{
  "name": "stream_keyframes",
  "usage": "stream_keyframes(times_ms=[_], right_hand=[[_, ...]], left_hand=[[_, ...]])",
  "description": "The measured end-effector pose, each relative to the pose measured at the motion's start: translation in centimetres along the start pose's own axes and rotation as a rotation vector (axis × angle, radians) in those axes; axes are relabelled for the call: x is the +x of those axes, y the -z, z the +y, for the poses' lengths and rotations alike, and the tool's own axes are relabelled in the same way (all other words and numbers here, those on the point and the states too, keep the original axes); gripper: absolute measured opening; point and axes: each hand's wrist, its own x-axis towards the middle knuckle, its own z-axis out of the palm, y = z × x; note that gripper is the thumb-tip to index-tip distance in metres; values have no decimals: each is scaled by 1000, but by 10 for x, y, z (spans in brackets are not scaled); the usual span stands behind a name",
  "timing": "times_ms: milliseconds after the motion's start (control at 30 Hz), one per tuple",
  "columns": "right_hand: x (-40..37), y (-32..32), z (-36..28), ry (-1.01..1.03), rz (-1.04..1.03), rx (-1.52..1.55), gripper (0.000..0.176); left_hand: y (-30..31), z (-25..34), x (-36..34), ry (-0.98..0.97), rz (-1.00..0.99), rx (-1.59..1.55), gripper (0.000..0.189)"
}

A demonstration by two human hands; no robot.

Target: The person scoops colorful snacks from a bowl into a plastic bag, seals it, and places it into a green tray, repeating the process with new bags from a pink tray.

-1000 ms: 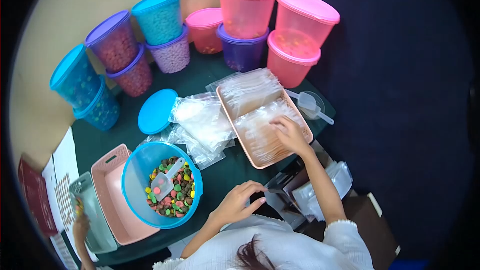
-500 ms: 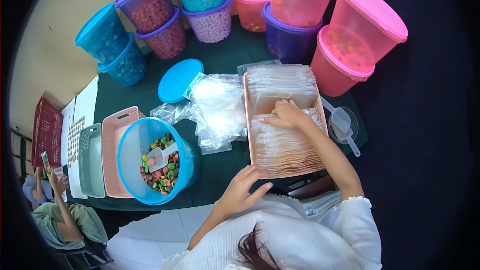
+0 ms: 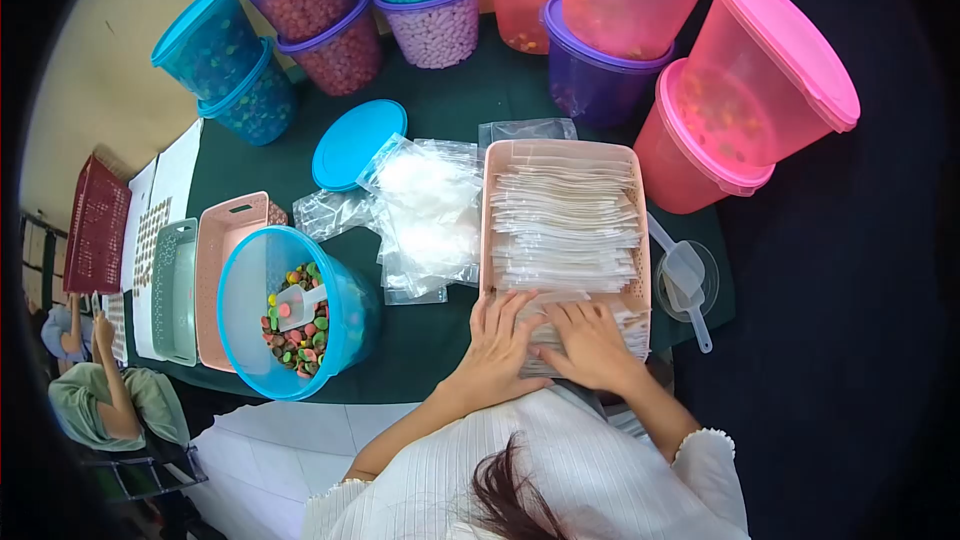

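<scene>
A pink basket (image 3: 487,210) holds rows of flat clear packets (image 3: 565,215) standing on edge. Both my hands lie on the packets at its near end. My left hand (image 3: 500,345) rests with fingers spread over the near left corner. Beside it, my right hand (image 3: 592,345) has its fingers apart on the packets at the near right. The two hands nearly touch. Left of the basket lies a pile of clear plastic bags (image 3: 425,205). A blue tub (image 3: 350,305) of colourful round pieces (image 3: 298,335) stands further left, with a scoop (image 3: 300,307) in it.
Lidded tubs, such as a pink one (image 3: 770,70) and a blue one (image 3: 205,45), line the back. A blue lid (image 3: 358,145) lies behind the bags. Scoops (image 3: 685,270) rest at the right. Green (image 3: 176,290) and pink (image 3: 215,240) baskets stand left. Another person (image 3: 120,405) sits far left.
My right hand has moved from the basket's middle to its near end. My left hand has moved onto the packets from the near edge. The far packets now spread nearer. The view has shifted.
</scene>
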Motion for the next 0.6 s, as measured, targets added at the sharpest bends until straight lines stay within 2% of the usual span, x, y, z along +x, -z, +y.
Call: stream_keyframes(times_ms=[67,167,300,333,400,433,500,533,600], right_hand=[[-4,-3,-4,-36,81,22,55],[1,0,6,-64,72,129,53],[15,11,32,27,50,385,44],[22,19,36,28,52,385,44],[37,39,42,-28,-121,377,40],[42,41,46,-23,-119,372,40],[53,40,59,126,115,252,36],[61,41,65,128,115,248,36],[79,46,78,56,-49,193,32]], left_hand=[[2,-4,2,27,-4,-3,69],[1,-8,2,62,-10,20,66],[4,-15,5,88,-11,-80,60],[7,-15,7,91,6,-74,58],[11,-15,11,95,29,-67,57],[12,-16,14,88,30,-42,55],[13,-17,20,82,34,-15,54],[9,-19,24,77,7,-3,54],[1,-20,27,69,-16,10,54]])
